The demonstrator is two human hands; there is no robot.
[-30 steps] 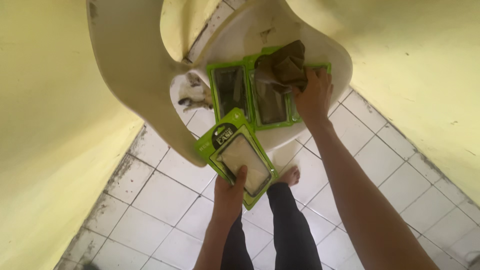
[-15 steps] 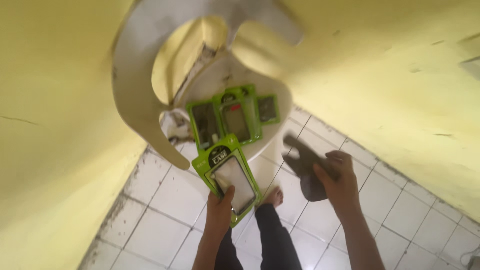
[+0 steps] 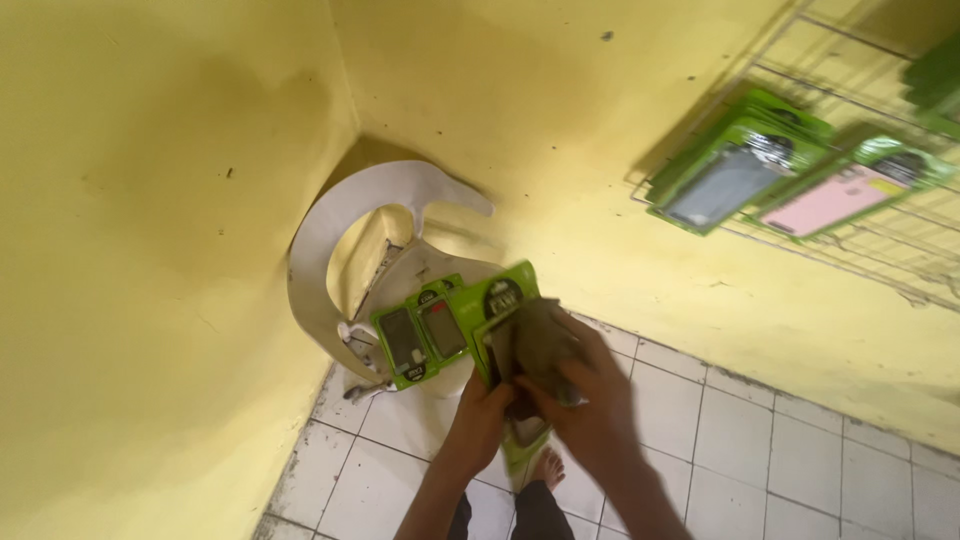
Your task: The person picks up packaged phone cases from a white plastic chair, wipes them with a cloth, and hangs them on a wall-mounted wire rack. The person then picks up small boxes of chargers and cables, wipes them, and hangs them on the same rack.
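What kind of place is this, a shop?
Probably a small shop corner selling phone cases: packaged cases hang on a wire wall rack, more green packages lie on a white plastic chair, and both hands hold another.

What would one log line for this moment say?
left hand: holds green package | right hand: presses dark cloth on it | chair: more packages

We count three green packs down low: one in our hands [image 3: 505, 300], two on the white chair [image 3: 330, 250] at [image 3: 402, 345] and [image 3: 442, 325]; one dark cloth [image 3: 540, 345]; two packs on the wall rack [image 3: 720, 185], [image 3: 840, 195]
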